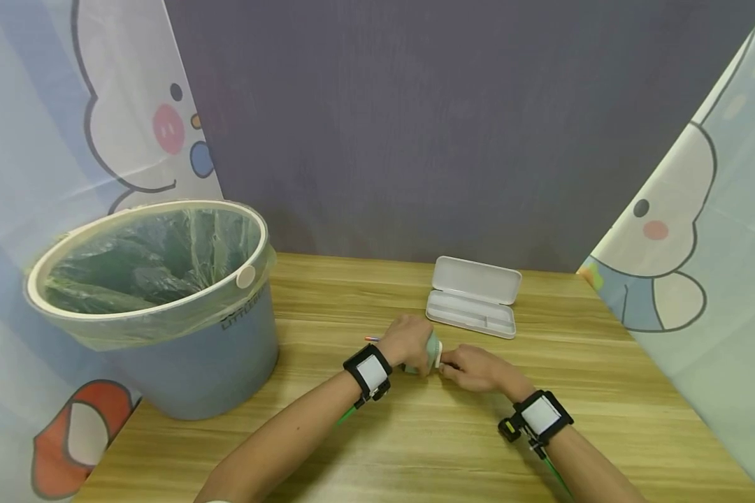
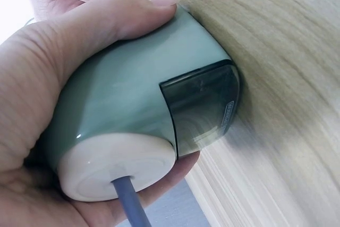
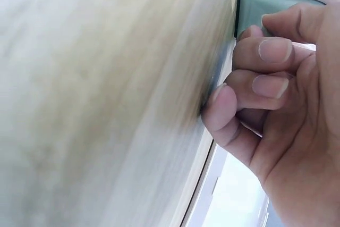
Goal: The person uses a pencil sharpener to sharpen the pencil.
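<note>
My left hand (image 1: 407,342) wraps round a green pencil sharpener (image 2: 122,89), its thumb along the body. The sharpener lies low over the table, with a dark see-through shavings drawer (image 2: 204,107) on one side. A blue-grey pencil (image 2: 129,200) sticks out of its round white front; in the head view the pencil's end points left. My right hand (image 1: 475,369) is at the sharpener's opposite end, beside its white part (image 1: 439,354). Its fingers (image 3: 260,91) are curled and its thumb and forefinger pinch there at the crank, which they mostly hide.
An open white pencil case (image 1: 472,318) with compartments lies behind the hands on the wooden table (image 1: 415,447). A large blue bin (image 1: 201,370) with a clear liner stands at the left. A grey panel (image 1: 377,133) closes the back, and printed cloths hang at both sides.
</note>
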